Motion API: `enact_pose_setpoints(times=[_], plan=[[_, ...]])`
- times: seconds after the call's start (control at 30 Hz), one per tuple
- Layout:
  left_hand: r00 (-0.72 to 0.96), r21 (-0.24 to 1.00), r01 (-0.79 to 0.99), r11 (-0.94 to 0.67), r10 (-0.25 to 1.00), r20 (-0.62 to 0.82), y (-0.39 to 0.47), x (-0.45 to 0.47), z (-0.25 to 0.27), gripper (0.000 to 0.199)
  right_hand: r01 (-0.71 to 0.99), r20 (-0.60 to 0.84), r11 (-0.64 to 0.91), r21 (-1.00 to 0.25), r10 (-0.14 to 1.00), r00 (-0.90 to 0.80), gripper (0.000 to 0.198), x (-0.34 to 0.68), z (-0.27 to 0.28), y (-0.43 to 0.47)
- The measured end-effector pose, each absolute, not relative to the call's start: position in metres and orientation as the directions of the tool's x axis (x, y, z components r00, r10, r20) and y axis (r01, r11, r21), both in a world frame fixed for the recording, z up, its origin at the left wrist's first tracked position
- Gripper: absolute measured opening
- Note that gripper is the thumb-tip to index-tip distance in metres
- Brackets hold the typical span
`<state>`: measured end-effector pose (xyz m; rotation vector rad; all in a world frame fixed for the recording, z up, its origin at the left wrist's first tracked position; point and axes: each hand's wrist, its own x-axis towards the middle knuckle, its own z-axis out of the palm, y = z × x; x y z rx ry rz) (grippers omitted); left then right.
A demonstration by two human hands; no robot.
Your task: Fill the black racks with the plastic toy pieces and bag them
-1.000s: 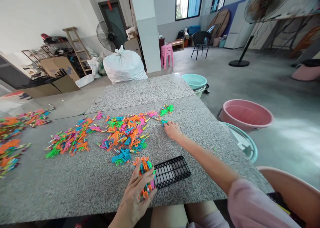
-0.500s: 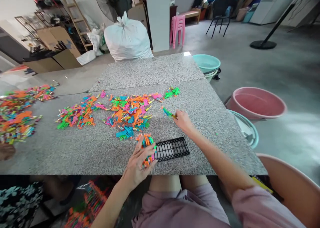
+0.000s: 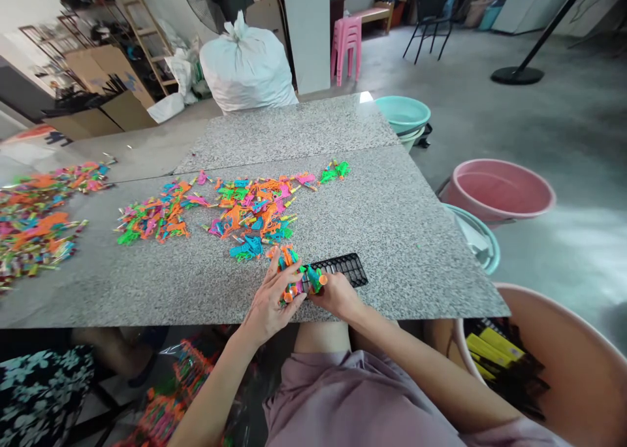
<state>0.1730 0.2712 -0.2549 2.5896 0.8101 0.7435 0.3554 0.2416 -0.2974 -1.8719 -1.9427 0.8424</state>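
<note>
A black lattice basket [image 3: 350, 268] lies near the table's front edge, slightly tilted in my view. Its left end is packed with a row of colourful plastic toys [image 3: 289, 257]. My left hand [image 3: 269, 300] curves round this row, its fingers along the top and the thumb at the near side. Over the basket's middle, my right hand [image 3: 337, 295] grips a blue-green plastic toy [image 3: 314, 278] with a round orange end, close beside the packed row. My right fingertips are partly hidden behind the toy.
Loose toys form a pile [image 3: 257, 208] beyond my hands, with more heaps to the left. A tied white sack [image 3: 247, 65] stands behind the table [image 3: 392, 218]. A pink tub [image 3: 504, 189] and an orange tub [image 3: 563, 342] stand on the right. Another person's leg shows at lower left.
My right hand has come from the table beyond the basket back to the basket, bringing the blue-green toy. My left hand stays on the row. The other person's hand at far left has left view.
</note>
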Motion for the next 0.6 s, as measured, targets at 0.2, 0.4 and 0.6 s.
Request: enact_pose_setpoints(times=[0.2,0.4,0.6], plan=[[0.709,0.386,0.476,-0.790,0.604,0.363,0.271,0.175,-0.256,0.048,0.883,-0.245,0.037,-0.468,0.954,-0.170,0.031,0.342,-0.279,0.230],[0.663,0.319,0.468,-0.824,0.566,0.490,0.271,0.175,-0.264,0.024,0.789,-0.164,0.108,-0.605,0.952,-0.257,0.027,0.405,-0.282,0.299],[0.724,0.212,0.438,-0.874,0.482,0.492,0.276,0.166,-0.273,0.033,0.973,0.039,-0.076,-0.220,0.996,0.086,0.052,0.480,-0.279,0.454]])
